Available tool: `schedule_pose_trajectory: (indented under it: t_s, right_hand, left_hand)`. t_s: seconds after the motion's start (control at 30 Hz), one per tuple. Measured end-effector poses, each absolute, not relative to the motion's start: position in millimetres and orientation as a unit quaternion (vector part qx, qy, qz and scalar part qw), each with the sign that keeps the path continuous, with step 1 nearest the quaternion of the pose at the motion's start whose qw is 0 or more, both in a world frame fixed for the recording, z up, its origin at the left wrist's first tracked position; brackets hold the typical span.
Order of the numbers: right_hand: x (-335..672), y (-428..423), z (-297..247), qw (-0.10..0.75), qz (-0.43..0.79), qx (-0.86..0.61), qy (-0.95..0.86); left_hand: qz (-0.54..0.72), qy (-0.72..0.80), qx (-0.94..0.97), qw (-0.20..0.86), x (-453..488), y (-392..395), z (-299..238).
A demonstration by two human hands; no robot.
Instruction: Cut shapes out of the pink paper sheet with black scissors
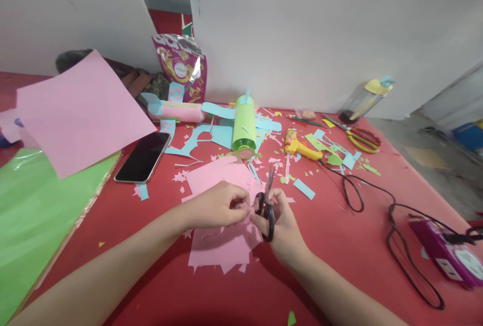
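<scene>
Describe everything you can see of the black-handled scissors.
The scissors have black, plastic-looking handle loops and slim, grey, metal-looking blades. They are in the right hand, with the blades pointing away from the person and the loops partly covered by fingers. They are above or beside the pink paper on the red table; one view doesn't show whether they touch it. Blur hides how far the blades are parted.

From afar I see my left forearm [121,260] and right forearm [332,283] angled inward, the left hand [219,205] pinched, back upward, the right hand [286,225] curled close beside it.
</scene>
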State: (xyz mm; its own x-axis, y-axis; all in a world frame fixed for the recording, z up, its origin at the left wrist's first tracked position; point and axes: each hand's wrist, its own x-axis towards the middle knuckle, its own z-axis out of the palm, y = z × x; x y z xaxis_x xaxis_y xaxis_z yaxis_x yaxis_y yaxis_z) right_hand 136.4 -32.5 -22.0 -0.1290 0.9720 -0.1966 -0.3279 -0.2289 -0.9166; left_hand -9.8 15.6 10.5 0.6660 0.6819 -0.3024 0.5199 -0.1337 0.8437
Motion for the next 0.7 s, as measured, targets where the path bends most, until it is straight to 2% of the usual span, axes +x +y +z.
schedule_pose_trajectory:
  t_s: [0.2, 0.37, 0.7]
  right_hand:
    - [136.9, -32.7, -23.8, 0.514, 0.636, -0.452, -0.356]
    - [138.2, -30.6, -22.9, 0.543, 0.598, -0.474, -0.350]
    - [138.7, -31.4, -24.0, 0.554, 0.577, -0.477, -0.364]
  left_hand:
    - [0.123, 0.411, 0.735, 0.525, -8.0, 15.2, 11.9]
    - [0.106, 0.406, 0.725, 0.546, -7.9, 13.9, 7.0]
    - [0.146, 0.421, 0.740, 0.504, -0.3, 10.4, -1.1]
